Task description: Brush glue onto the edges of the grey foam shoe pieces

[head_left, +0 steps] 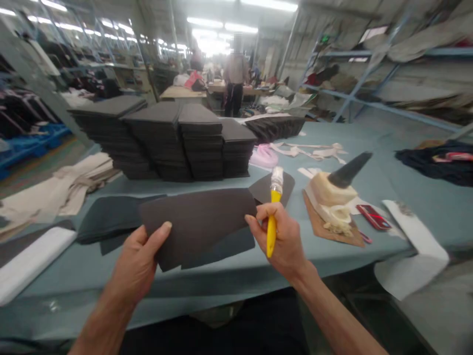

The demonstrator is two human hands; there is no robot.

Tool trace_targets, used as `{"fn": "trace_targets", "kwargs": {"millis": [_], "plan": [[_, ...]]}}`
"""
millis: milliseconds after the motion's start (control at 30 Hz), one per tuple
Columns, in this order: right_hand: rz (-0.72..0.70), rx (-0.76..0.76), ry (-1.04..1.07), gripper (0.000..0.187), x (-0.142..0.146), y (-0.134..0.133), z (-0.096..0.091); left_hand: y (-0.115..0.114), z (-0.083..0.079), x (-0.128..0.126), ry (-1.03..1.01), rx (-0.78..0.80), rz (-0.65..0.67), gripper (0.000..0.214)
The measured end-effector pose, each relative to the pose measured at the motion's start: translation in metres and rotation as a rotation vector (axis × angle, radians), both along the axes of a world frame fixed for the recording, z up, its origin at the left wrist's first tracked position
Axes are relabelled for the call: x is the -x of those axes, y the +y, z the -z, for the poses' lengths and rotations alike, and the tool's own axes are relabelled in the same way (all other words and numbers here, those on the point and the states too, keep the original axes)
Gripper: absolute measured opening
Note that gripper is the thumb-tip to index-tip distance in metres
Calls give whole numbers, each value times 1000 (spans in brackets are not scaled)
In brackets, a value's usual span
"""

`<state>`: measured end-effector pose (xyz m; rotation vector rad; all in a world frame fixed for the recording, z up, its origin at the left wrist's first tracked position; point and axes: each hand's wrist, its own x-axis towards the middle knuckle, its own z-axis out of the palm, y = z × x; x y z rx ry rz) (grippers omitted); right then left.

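My left hand (140,259) pinches the left end of a flat dark fabric piece (201,217), thumb on top. At the piece's right edge, my right hand (284,239) grips its corner between thumb and fingers. That same hand also carries a paintbrush (274,198) with a yellow handle, its white-coated bristles pointing up. The piece is held tilted above the table's near edge. To its left lies a low pile of dark pieces (111,217). Another dark piece (286,187) lies flat behind the brush.
Tall stacks of dark pieces (158,143) stand behind on the blue-green table (373,182). On the right are a cream-crusted container (328,195) with a black cone (351,170), and a red phone-like object (373,217). A white roll (35,261) lies left. A person (235,74) stands far back.
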<state>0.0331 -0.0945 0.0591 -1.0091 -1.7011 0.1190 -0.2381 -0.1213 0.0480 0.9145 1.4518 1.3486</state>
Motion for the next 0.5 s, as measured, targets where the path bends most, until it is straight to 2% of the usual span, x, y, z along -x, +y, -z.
{"fn": "trace_targets", "kwargs": {"millis": [67, 133, 233, 300, 367, 433, 500], "plan": [[14, 27, -19, 23, 7, -14, 18, -11, 5, -5, -81, 97, -32, 77], [4, 79, -29, 23, 11, -32, 35, -32, 21, -5, -95, 209, -58, 82], [0, 157, -62, 24, 9, -61, 53, -77, 60, 2, -6, 412, -48, 84], [33, 214, -87, 25, 4, -78, 61, -103, 88, 6, -40, 522, -36, 90], [71, 272, -119, 24, -2, -91, 68, -120, 107, 4, -85, 598, -39, 91], [95, 296, -152, 24, -9, -100, 73, -124, 115, -3, -68, 634, -22, 87], [112, 274, -195, 24, -14, -102, 77, -118, 111, -14, 16, 614, 4, 85]]}}
